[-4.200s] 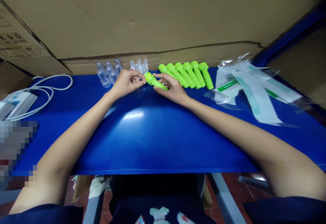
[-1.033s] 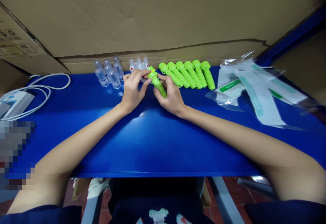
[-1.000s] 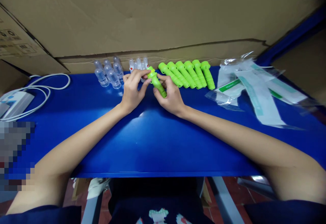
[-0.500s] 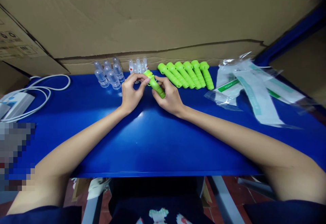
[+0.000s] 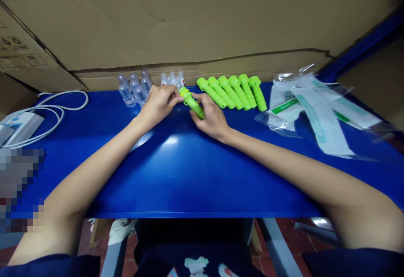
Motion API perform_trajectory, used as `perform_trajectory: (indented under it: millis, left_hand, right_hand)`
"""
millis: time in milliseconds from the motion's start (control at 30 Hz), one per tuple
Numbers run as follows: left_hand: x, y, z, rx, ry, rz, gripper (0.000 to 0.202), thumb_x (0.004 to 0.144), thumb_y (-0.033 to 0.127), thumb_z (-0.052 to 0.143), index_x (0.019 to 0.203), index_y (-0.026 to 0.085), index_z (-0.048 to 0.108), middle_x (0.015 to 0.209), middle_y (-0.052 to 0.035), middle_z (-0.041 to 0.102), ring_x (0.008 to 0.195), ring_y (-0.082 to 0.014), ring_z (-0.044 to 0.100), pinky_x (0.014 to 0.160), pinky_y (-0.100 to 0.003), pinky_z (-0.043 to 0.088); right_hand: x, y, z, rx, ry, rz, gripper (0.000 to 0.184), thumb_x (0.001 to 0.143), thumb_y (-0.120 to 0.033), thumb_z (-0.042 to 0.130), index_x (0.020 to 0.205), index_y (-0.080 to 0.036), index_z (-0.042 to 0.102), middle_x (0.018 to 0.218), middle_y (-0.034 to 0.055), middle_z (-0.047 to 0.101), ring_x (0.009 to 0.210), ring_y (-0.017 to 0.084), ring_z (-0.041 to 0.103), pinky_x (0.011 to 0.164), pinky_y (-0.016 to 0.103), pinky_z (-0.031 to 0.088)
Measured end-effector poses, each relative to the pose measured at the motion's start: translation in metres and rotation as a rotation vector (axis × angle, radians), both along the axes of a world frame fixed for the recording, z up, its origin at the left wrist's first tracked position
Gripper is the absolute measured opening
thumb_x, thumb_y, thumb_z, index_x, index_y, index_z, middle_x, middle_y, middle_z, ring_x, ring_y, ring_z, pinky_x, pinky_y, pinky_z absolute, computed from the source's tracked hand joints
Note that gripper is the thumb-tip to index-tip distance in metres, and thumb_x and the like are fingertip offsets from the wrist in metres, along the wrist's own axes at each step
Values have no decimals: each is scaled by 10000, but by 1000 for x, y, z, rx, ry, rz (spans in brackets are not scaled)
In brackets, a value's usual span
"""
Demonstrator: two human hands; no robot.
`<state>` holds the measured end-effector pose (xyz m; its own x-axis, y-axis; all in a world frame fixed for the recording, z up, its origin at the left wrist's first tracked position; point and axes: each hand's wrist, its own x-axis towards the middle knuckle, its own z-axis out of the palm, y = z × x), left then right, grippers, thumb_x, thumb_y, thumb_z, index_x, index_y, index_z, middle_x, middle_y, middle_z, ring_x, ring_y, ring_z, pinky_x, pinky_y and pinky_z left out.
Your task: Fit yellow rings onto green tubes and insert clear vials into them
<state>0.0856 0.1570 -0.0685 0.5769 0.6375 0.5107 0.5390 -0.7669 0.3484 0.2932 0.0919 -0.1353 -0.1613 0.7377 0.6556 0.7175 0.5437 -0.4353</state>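
My right hand (image 5: pixel 212 117) grips a lime-green plastic tube (image 5: pixel 192 103) by its lower part, tilted with its wide end up and to the left. My left hand (image 5: pixel 157 104) is curled, its fingertips pinched at the tube's wide end; what they hold there, if anything, is hidden. Both hands hover low over the blue table (image 5: pixel 176 172), near its far edge. Just behind my left hand stand clear plastic vials (image 5: pixel 132 88) and small white-capped pieces (image 5: pixel 173 78).
A row of several more green tubes (image 5: pixel 232 92) lies at the back right of my hands. Clear sealed pouches (image 5: pixel 311 109) are spread at the right. A white device with a coiled cable (image 5: pixel 30 117) sits far left. Cardboard boxes (image 5: pixel 189 20) wall off the back.
My left hand has shifted a little left and back toward the vials, keeping its fingertips at the tube's wide end. My right hand still holds the tube, tilted slightly lower.
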Motion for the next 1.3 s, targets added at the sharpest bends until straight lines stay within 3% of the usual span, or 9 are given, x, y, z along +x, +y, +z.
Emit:
perform_trajectory:
  millis: [200,367,567,733,833,1000,1167,1300]
  left_hand:
    - [-15,6,21,-131,174,-8,268,943,442,708,857,188,719,791,-31,747,716,-166,647,699,-284,399]
    - [-30,22,22,-114,175,-64,382,862,585,746,767,218,711,635,-3,675,582,-146,579,599,-277,357]
    - [-19,10,19,128,331,-20,215,884,405,685,759,231,697,645,-23,687,566,-167,572,598,-302,345]
    - [2,-19,14,216,383,177,212,903,260,567,857,127,726,844,-186,763,786,-318,734,819,-428,494]
    - [14,-34,10,297,494,222,249,900,149,497,863,83,734,864,-246,767,749,-345,735,787,-461,491]
    - [25,-45,7,333,604,282,356,868,-7,401,980,12,738,871,-271,761,823,-373,754,700,-424,460]
    - [23,-41,2,385,562,281,373,903,-11,382,1008,46,735,910,-237,778,825,-335,756,714,-402,476]
    - [15,-32,3,349,523,246,245,936,124,496,975,67,731,916,-221,773,792,-319,745,763,-410,506]
  right_hand:
    - [1,0,2,-41,-4,125,451,902,-236,580,1347,-181,526,1288,162,700,1080,293,723,902,461,615]
    - [1,0,3,-33,18,207,445,886,-215,597,1328,-172,560,1245,144,722,1031,263,734,863,406,609]
    - [-1,0,2,-43,14,141,442,853,-201,602,1295,-186,596,1217,140,732,1011,282,728,857,431,609]
    - [-1,0,2,-48,7,120,459,846,-190,594,1304,-175,601,1171,141,729,1001,290,726,866,439,606]
    - [-1,0,1,-41,-5,111,467,839,-180,588,1306,-179,603,1168,135,727,1001,287,723,884,442,603]
    - [-1,2,0,-12,-2,126,472,832,-172,583,1303,-167,603,1183,142,727,1018,288,726,871,434,609]
    - [0,1,0,-38,-13,93,489,817,-165,590,1305,-187,605,1174,132,730,1034,303,720,890,458,607]
    - [0,0,1,-42,-1,77,472,827,-179,589,1299,-178,614,1184,140,727,1019,307,722,878,464,602]
